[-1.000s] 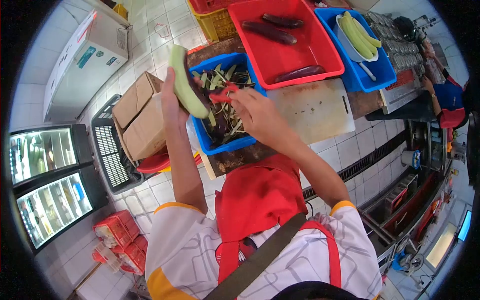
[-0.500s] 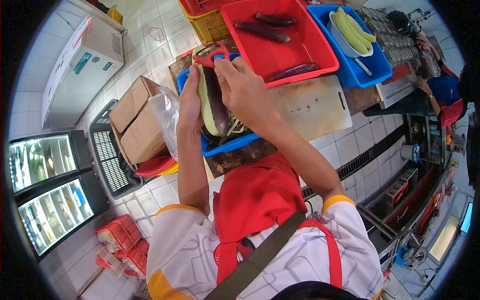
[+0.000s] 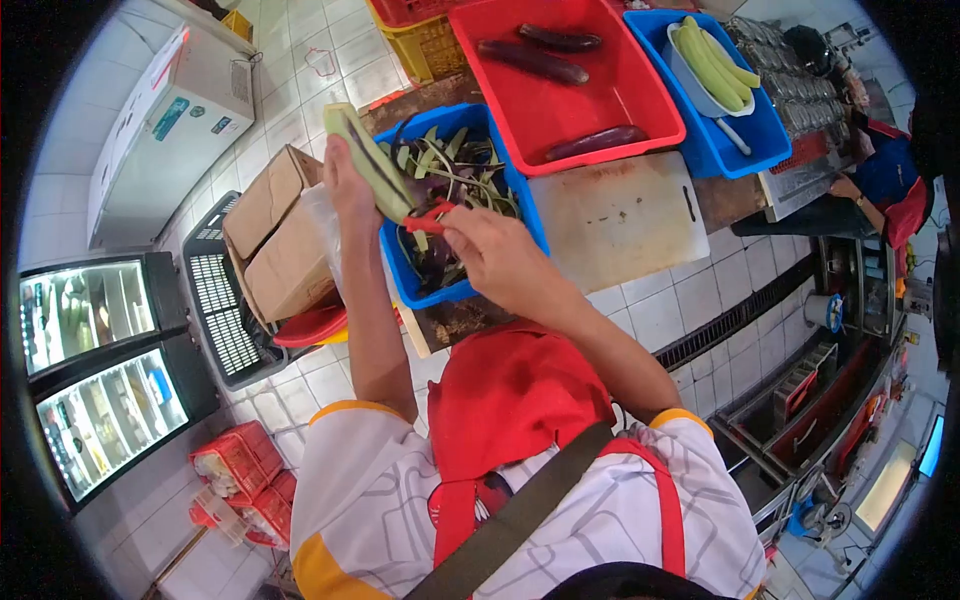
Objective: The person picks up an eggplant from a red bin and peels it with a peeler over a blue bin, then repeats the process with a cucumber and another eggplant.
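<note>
My left hand point(image 3: 352, 190) is closed around a mostly peeled eggplant point(image 3: 366, 160), pale green with a dark strip of skin left along it. The eggplant is tilted, its upper end pointing away from me. In my right hand point(image 3: 490, 245) is a red peeler point(image 3: 430, 217), its head against the eggplant's lower end. Beneath them stands a blue bin point(image 3: 535, 225) holding dark and pale peelings point(image 3: 470, 170). Unpeeled purple eggplants point(image 3: 535, 62) lie in a red tub point(image 3: 600, 95) beyond the bin.
Right of the bin lies a stained cutting board point(image 3: 620, 215). Farther right, a blue tub point(image 3: 705, 140) holds a white bowl of peeled eggplants point(image 3: 708, 65). A cardboard box point(image 3: 285, 240) in a black crate point(image 3: 225, 320) stands at left. Another person point(image 3: 880, 180) works at far right.
The eggplant has swung to the left and tilted. My right hand and the peeler have come down from its far end to its near end, uncovering the peelings in the bin.
</note>
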A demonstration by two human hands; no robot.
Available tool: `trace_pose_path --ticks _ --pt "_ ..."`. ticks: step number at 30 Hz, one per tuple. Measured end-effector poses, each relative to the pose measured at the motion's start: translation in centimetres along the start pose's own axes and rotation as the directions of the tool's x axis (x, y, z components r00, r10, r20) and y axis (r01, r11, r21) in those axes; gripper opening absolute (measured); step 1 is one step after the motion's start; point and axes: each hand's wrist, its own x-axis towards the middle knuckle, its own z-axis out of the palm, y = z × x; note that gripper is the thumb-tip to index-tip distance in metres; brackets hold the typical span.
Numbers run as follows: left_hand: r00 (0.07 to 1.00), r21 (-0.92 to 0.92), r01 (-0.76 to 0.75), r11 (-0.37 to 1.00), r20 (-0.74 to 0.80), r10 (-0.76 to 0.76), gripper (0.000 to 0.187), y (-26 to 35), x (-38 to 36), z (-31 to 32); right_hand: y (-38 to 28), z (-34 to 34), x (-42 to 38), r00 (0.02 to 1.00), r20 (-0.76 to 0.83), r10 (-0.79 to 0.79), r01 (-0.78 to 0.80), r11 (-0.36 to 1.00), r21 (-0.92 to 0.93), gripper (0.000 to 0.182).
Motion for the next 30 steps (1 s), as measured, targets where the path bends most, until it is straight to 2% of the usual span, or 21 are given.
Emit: trace_pose_path --ticks 1,3,6,8,10,12,13,14,16,17,19,20,24,26,28,29,30 --pt "0.997 -0.041 0.060 0.997 -0.040 -0.062 0.039 0.1 -0.4 0.4 0.0 -0.1 -0.1 1.000 0.003 0.000 0.000 1.000 0.007 0.012" --pt "0.996 -0.058 0.052 0.997 -0.070 -0.056 0.039 -0.8 -0.4 1.0 0.2 -0.9 0.0 0.996 0.033 0.083 -0.082 0.996 -0.019 0.012" --pt "0.990 -0.087 0.079 0.993 -0.110 -0.088 0.043 -1.9 0.5 1.6 0.9 -1.2 -0.6 0.995 0.046 0.090 -0.089 0.996 -0.023 0.012" --pt "0.925 -0.484 0.040 0.874 -0.314 -0.216 0.048 -2.3 2.3 1.9 2.4 0.6 -3.1 0.995 0.045 0.094 -0.095 0.995 0.015 0.013" --pt "0.912 -0.471 0.042 0.881 -0.343 -0.227 0.052 -2.1 3.9 1.5 3.0 0.5 -3.2 0.995 0.049 0.084 -0.086 0.996 0.037 0.014" --pt "0.972 -0.279 0.095 0.956 -0.180 -0.150 0.054 -2.0 3.8 0.6 3.2 0.4 -2.9 0.992 -0.108 0.061 -0.059 0.998 0.014 0.015" --pt "0.959 -0.327 0.179 0.928 -0.151 -0.238 0.052 -0.9 2.8 0.9 2.9 -0.3 -1.8 0.987 -0.064 0.146 -0.142 0.988 0.068 0.015" --pt "0.960 -0.318 0.181 0.931 -0.147 -0.237 0.052 -0.5 1.9 1.1 2.6 -0.7 -0.6 0.986 -0.071 0.150 -0.145 0.987 0.076 0.015" --pt "0.953 -0.250 0.301 0.920 0.058 -0.296 0.050 0.1 0.2 1.5 1.9 -1.5 2.0 0.968 -0.200 -0.150 0.135 0.987 -0.086 0.012" --pt "0.950 -0.216 0.308 0.926 0.119 -0.289 0.046 0.2 -0.6 1.7 1.5 -1.8 3.1 0.968 -0.203 -0.149 0.134 0.987 -0.087 0.012" --pt "0.948 -0.215 0.315 0.924 0.120 -0.295 0.046 -0.1 -1.4 2.0 1.0 -1.7 5.3 0.974 -0.181 -0.133 0.086 0.966 -0.245 0.017" --pt "0.945 -0.215 0.323 0.922 0.118 -0.304 0.046 -0.3 -1.9 2.2 1.1 -1.4 6.2 0.974 -0.182 -0.133 0.086 0.966 -0.245 0.017" --pt "0.969 -0.271 0.225 0.936 0.165 -0.185 0.041 1.1 -3.3 3.6 1.0 -0.1 8.2 0.951 -0.255 -0.173 0.117 0.968 -0.220 0.014" --pt "0.980 -0.259 0.187 0.948 0.119 -0.161 0.041 1.3 -3.2 3.7 1.4 0.3 8.0 0.950 -0.264 -0.165 0.118 0.975 -0.187 0.013" --pt "0.988 -0.245 0.148 0.958 0.071 -0.134 0.040 1.0 -2.6 3.1 1.9 1.0 6.8 0.989 -0.070 -0.131 0.115 0.973 -0.201 0.012" --pt "0.993 -0.234 0.117 0.965 0.053 -0.107 0.040 0.4 -1.9 2.2 2.0 1.1 5.9 0.989 -0.070 -0.127 0.111 0.973 -0.201 0.012" --pt "0.996 -0.224 0.084 0.971 0.032 -0.079 0.039 0.1 -1.2 1.5 1.8 0.9 4.8 0.991 -0.041 -0.128 0.124 0.987 -0.099 0.010"
